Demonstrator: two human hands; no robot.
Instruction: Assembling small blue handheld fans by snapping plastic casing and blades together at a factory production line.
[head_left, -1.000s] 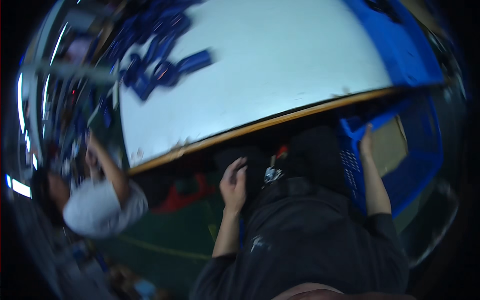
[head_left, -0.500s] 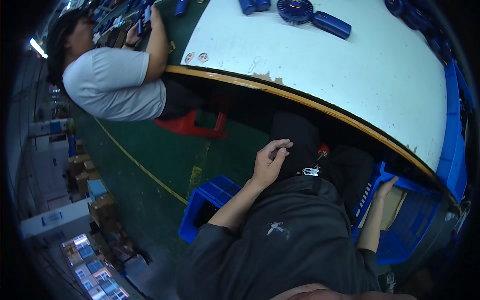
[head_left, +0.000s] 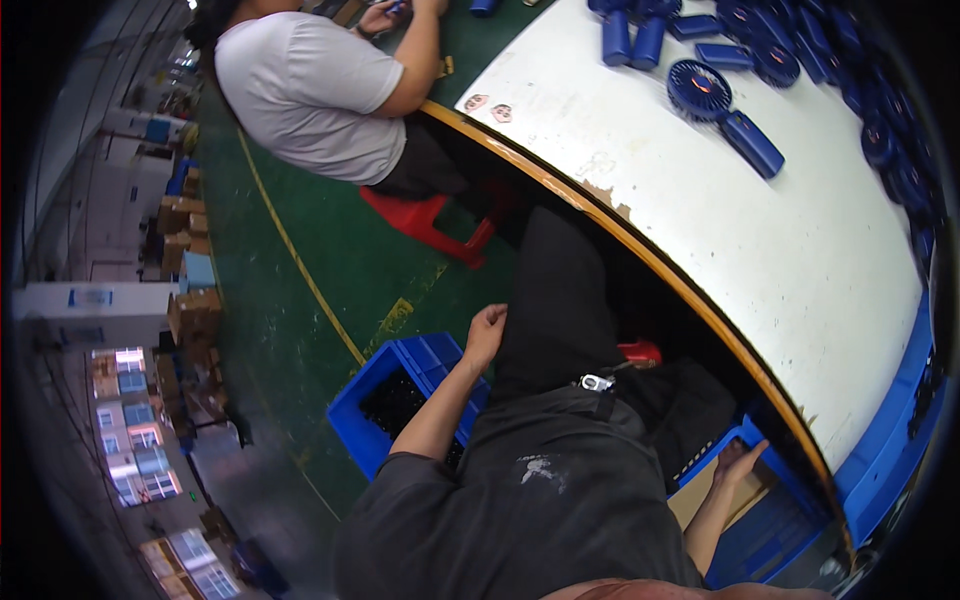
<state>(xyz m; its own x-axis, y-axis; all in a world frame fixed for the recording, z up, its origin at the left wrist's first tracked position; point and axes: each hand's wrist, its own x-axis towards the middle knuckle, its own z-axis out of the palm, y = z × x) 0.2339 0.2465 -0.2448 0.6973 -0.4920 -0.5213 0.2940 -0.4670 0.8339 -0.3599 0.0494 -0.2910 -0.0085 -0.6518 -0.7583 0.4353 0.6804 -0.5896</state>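
My left hand [head_left: 488, 335] hangs beside my left thigh with its fingers curled in, and nothing shows in it. Just below it on the green floor stands a blue crate [head_left: 425, 355] with many small black pieces inside. On my other side, my right hand [head_left: 738, 462] grips the far rim of a second blue crate [head_left: 790, 545], close under the table edge. A sheet of brown cardboard [head_left: 752, 497] lies in that crate. Some of the right fingers are hidden by the rim and shadow.
A white table [head_left: 690, 220] with a worn wooden edge runs in front of me. On it lie a blue handheld fan [head_left: 700, 90] and a heap of similar fans [head_left: 815, 50]. A co-worker [head_left: 310, 80] sits at left on a red stool [head_left: 430, 220]. Blue bins [head_left: 890, 430] flank the table's right.
My left hand has dropped from in front of my lap to the outer side of my thigh. My right hand stays at the crate's rim. The whole view has shifted and turned.
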